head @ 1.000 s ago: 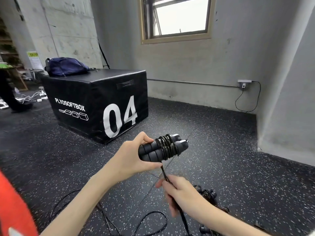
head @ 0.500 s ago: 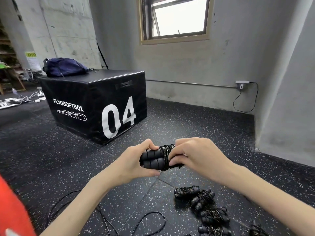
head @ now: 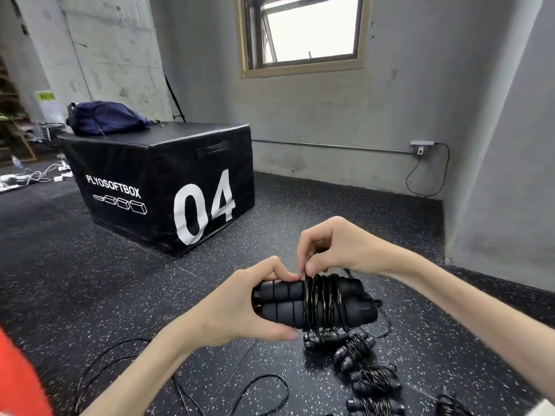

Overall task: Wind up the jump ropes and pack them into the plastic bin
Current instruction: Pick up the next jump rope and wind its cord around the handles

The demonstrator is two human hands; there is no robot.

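My left hand (head: 237, 307) grips the two black handles of a jump rope (head: 354, 307), held side by side with black cord coiled around their middle. My right hand (head: 336, 247) sits just above the coil and pinches the cord at its top. Several wound jump ropes (head: 354, 348) lie in a row on the floor below my hands, toward the lower right. A loose black cord (head: 258, 391) loops over the floor at the bottom. No plastic bin is in view.
A black plyo box (head: 156, 187) marked 04 stands ahead on the left with a blue bag (head: 105, 118) on top. Grey walls close the back and right. White cables (head: 30, 175) lie at far left. Something red (head: 18, 382) fills the bottom left corner.
My right hand came up from below the handles, wrapped the cord over them and now pinches it at the top of the coil. The bundle dropped lower and closer to me.
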